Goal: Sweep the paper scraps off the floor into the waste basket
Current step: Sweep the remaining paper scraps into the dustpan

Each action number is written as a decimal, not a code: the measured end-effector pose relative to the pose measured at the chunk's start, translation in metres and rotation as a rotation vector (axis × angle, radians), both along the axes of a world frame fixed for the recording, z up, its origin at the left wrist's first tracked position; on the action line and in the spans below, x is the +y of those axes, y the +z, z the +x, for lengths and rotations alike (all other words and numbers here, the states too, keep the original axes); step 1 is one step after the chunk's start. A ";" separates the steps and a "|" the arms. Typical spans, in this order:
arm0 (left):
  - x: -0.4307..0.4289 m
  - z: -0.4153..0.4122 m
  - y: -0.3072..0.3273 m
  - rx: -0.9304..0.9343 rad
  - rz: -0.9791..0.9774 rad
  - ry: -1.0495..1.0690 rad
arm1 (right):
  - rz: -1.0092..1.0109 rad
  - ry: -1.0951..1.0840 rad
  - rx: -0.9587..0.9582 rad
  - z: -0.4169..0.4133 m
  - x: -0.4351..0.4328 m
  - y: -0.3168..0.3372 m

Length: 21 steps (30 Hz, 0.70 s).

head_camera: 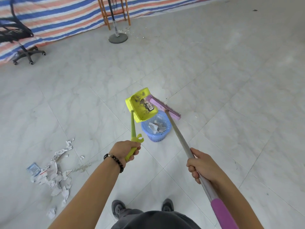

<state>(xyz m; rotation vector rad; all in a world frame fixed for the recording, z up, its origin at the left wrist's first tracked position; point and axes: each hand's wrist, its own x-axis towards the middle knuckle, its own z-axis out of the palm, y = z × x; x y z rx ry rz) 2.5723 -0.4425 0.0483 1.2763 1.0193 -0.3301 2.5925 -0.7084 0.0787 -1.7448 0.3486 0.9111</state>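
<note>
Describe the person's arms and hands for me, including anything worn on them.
The left forearm and right forearm are bare, with no sleeves in view. The left hand and right hand wear no gloves, and no rings show. On the left wrist sits a bracelet of dark round beads with one pale bead. Nothing is worn on the right wrist.
</note>
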 end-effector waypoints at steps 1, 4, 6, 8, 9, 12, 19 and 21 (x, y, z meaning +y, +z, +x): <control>0.005 -0.003 0.001 -0.006 -0.011 0.025 | 0.002 0.021 -0.016 0.002 0.008 0.001; 0.022 -0.016 0.003 -0.007 -0.048 0.107 | 0.001 0.097 -0.064 0.012 0.040 0.002; 0.036 -0.029 0.003 -0.001 -0.077 0.168 | 0.000 0.166 -0.089 0.018 0.067 0.000; 0.055 -0.044 0.000 0.001 -0.101 0.238 | 0.005 0.242 -0.106 0.023 0.097 -0.005; 0.067 -0.053 -0.002 0.001 -0.110 0.277 | 0.005 0.280 -0.109 0.024 0.114 -0.009; 0.104 -0.082 -0.009 0.007 -0.130 0.397 | -0.007 0.392 -0.079 0.022 0.165 -0.025; 0.199 -0.172 -0.036 0.026 -0.064 0.642 | -0.064 0.674 0.035 -0.011 0.297 -0.062; 0.223 -0.200 -0.049 0.027 -0.077 0.748 | -0.105 0.763 0.066 -0.024 0.335 -0.069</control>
